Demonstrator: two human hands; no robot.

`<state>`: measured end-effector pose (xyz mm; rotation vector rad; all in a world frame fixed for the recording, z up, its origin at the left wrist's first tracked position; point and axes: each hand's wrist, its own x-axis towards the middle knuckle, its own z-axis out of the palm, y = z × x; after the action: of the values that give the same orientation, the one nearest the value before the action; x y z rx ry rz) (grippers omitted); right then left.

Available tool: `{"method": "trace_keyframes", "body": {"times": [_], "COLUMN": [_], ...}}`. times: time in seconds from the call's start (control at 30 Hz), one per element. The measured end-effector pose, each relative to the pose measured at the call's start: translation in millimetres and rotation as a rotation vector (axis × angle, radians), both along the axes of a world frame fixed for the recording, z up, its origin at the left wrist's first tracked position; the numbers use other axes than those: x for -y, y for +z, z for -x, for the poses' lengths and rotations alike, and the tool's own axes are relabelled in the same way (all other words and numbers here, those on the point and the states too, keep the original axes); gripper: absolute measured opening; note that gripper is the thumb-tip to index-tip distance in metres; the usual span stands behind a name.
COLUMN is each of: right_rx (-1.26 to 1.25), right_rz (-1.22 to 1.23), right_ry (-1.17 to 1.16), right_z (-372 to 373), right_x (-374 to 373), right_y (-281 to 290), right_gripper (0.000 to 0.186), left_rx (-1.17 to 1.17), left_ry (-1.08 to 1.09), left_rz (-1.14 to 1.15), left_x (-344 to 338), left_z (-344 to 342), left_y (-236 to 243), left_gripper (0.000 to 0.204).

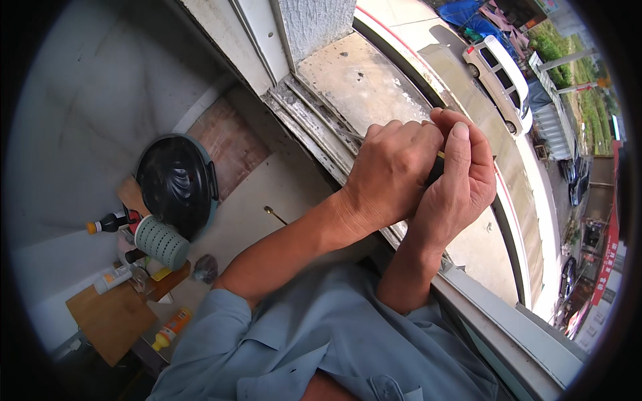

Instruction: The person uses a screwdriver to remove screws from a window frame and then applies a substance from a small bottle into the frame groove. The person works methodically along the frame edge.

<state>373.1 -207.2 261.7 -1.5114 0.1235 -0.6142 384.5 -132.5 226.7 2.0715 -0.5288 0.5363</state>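
My left hand (391, 170) and my right hand (458, 180) are closed together over the window's track, fingers curled around a dark object (433, 171) with a bit of yellow, mostly hidden between them. A thin metal piece shows at the left of my knuckles, partly hidden; I cannot tell if it belongs to that object. Beneath and behind my hands run the worn, dirty metal track (307, 120) and a stained sill ledge (354, 73). My forearms rise from the lower edge in rolled blue-grey sleeves.
Below left lie a black lid (174, 180), a pale green perforated container (160, 242), bottles (107, 222) and boards (107, 321) on a counter. A white frame (261, 40) stands beside the opening. Outside at right, down below, are a white van (495, 83), a road and a red sign.
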Motion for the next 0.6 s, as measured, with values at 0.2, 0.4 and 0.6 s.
{"method": "trace_keyframes", "body": {"times": [0.2,0.4,0.6], "right_rx": [-0.069,-0.017,-0.059], "right_rz": [0.121,0.1,0.149], "right_ry": [0.017,-0.029,-0.023], "right_z": [-11.2,-12.0,-5.8], "right_x": [-3.8,-3.6,-4.5], "right_y": [-3.0,-11.1,-11.4], "right_gripper": [0.031,0.032,0.028], "left_rx": [0.02,0.095,0.088], "left_ry": [-0.008,0.027,0.044], "left_rz": [-0.01,-0.086,-0.094], "left_x": [-4.2,-3.2,-4.5], "left_z": [-14.9,-12.7,-6.8], "left_y": [-8.3,-13.2,-13.4], "left_gripper": [0.015,0.016,0.015]}}
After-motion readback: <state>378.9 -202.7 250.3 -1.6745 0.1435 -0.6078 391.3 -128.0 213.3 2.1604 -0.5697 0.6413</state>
